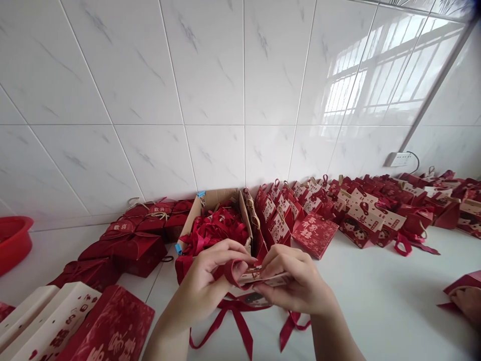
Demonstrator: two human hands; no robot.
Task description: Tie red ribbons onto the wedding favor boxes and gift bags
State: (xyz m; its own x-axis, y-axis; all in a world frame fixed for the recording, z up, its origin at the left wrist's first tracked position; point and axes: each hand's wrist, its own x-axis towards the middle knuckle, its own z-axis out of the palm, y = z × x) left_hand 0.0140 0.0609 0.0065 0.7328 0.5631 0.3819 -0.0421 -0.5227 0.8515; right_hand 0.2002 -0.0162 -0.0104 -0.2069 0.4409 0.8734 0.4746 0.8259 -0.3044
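Observation:
My left hand point(212, 275) is closed, its thumb and fingers pinching a red ribbon point(230, 273) that curls in a loop by the thumb. My right hand point(295, 278) grips the cream top edge of a small red-and-cream gift box point(276, 280) between thumb and fingers. This box is mostly hidden behind both hands; part of a printed cartoon figure shows below them. Long red ribbon tails point(242, 328) hang from under it onto the white table. Just beyond my hands stands a cardboard carton point(246, 220) full of loose red ribbons point(218, 225).
Many finished-looking gift boxes point(363, 220) crowd the back right along the tiled wall. Dark red boxes point(139, 253) sit at left, with larger cartons point(112, 326) nearer. A red basin point(13, 243) is far left. Another person's hand point(468, 301) holds something red at the right edge.

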